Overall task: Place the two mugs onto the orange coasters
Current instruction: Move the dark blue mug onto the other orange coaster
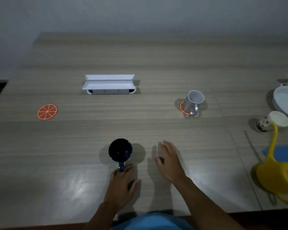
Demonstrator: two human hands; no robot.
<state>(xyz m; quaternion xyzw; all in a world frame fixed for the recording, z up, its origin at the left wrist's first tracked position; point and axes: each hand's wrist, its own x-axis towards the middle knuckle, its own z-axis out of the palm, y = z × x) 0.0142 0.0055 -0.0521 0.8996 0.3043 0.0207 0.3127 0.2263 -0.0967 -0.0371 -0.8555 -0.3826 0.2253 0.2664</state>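
Note:
A dark blue mug [120, 150] stands upright on the table near the front middle, its handle pointing toward me. My left hand [122, 181] has its fingers on that handle. My right hand [169, 161] hovers flat beside the mug, to its right, fingers apart and holding nothing. A white mug [193, 101] stands on an orange coaster [182, 107] at the right, covering most of it. A second orange coaster [47, 112], printed like a citrus slice, lies bare at the far left.
A white open box [108, 84] sits at the back middle. On the right are a yellow watering can [279, 173], a spotted cup [271, 122], a white plate [285, 100] and a blue sheet [284, 154]. The table's front edge is near my body.

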